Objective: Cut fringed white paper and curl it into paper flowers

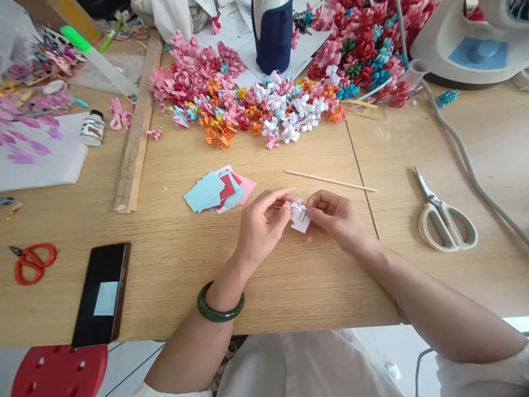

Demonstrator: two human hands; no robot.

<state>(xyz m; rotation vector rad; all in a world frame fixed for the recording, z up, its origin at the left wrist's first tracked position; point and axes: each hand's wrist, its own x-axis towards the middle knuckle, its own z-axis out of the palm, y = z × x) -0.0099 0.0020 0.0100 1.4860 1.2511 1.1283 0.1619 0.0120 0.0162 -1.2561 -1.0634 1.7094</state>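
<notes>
Between both hands, above the middle of the table, is a small white paper piece (300,219) with cut, curled strips along its upper edge and some dark writing. My left hand (264,223), with a green bangle (220,314) on its wrist, pinches the curled end between thumb and fingers. At the paper's right side, my right hand (334,220) grips it with closed fingertips. Left of the hands lies a loose stack of blue, red, pink and white paper cards (206,191). A thin wooden stick (330,180) rests just beyond the right hand.
Heaps of curled paper flowers (289,113) line the back, around a dark blue bottle (273,38). White-handled scissors (446,223) lie right; red-handled scissors (35,262) and a phone (101,295) left. A wooden strip (138,138), small jar (93,128) and grey cable (463,149) also occupy the table.
</notes>
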